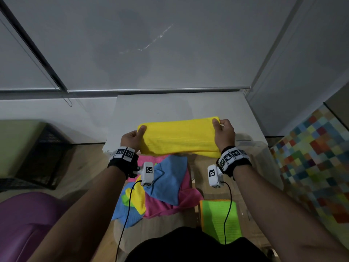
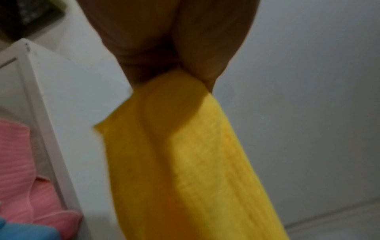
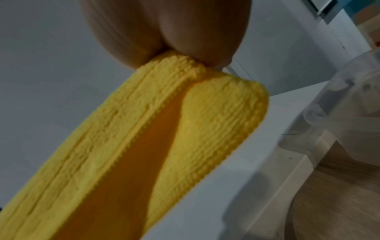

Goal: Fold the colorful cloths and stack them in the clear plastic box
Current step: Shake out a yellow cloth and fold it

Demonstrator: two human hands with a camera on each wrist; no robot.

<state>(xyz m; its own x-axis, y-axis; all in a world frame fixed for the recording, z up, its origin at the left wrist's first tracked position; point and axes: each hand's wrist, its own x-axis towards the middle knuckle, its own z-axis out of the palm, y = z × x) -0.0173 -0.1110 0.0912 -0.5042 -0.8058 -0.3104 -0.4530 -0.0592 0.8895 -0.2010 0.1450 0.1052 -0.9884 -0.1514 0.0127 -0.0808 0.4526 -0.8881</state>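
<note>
The yellow cloth is held doubled above the white tabletop, each end pinched by the left hand and right hand. At 5 o'clock, one green cloth is seen folded in the clear plastic box; a loose pile lies at 6 o'clock.

A white table stands against a pale wall, under a lowered grey roller blind with a metal bottom bar. A thin looped blind cord hangs at the left. A black mesh crate sits on the wood-look floor left of the table, beside a pale green block. A purple cushioned seat fills the lower left corner. A multicoloured checkered surface runs along the right. Another wooden surface lies nearer the camera.
</note>
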